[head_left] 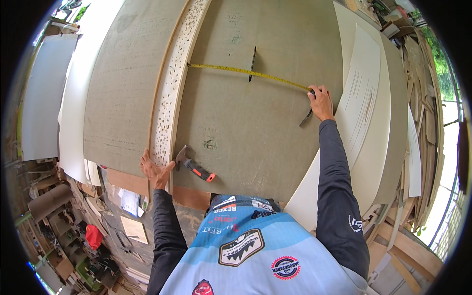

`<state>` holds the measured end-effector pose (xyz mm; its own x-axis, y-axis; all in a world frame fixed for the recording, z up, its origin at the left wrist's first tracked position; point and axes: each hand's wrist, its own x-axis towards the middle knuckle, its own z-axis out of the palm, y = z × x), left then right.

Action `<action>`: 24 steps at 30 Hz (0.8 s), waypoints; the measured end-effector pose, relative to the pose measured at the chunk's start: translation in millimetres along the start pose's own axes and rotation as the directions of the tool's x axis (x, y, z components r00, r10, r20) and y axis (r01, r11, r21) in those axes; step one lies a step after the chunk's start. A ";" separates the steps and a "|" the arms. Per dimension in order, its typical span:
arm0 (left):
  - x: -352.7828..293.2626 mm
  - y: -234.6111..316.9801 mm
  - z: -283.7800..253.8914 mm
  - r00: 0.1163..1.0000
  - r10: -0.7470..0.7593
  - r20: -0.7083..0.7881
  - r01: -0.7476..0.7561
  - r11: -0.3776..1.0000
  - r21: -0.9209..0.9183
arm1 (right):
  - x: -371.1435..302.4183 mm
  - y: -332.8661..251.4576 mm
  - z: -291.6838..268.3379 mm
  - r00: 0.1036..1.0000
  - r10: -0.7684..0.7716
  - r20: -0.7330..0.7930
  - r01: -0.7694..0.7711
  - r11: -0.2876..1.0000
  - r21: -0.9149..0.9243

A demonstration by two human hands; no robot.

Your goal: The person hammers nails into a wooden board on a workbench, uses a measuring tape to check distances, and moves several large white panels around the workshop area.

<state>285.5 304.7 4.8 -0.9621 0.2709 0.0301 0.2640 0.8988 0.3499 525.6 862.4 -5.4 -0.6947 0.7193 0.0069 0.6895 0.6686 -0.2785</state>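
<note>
My right hand (322, 103) is closed around a tape measure, its fingers hiding most of the case; a black strap (306, 118) hangs below it. The yellow blade (221, 68) runs left across the grey-brown panel (246, 123), its end at the edge of a long white board dotted with holes (169, 113). My left hand (157, 171) grips the near end of that board, thumb on one side and fingers on the other. Beside this hand lies a hammer (196, 167) with a black and red handle. A slim black pen (254, 56) lies crosswise at the blade.
White sheets (366, 88) lie along the right, with stacked wood strips (418, 98) beyond. Another pale sheet (46, 93) is at far left. Below left, a red object (94, 237), a brown roll (50, 199) and papers (130, 202) sit among workshop clutter.
</note>
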 end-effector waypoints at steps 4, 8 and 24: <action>1.7 4.9 -2.0 0.999 -0.016 0.034 0.015 1.000 0.027 | 2.0 2.7 4.0 0.999 -0.029 -0.021 0.029 1.000 0.009; 2.1 -1.9 2.1 1.000 0.010 0.002 -0.010 1.000 0.011 | 5.1 2.8 5.8 0.999 -0.033 -0.011 0.033 0.999 0.001; 2.0 -2.9 3.3 1.000 0.007 0.022 -0.007 1.000 0.007 | 10.5 5.4 10.0 0.999 -0.040 -0.003 0.040 0.999 -0.010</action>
<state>283.0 303.8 0.8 -0.9585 0.2848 0.0123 0.2715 0.8992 0.3431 520.0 871.7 -16.4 -0.7213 0.6923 0.0207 0.6630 0.6988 -0.2686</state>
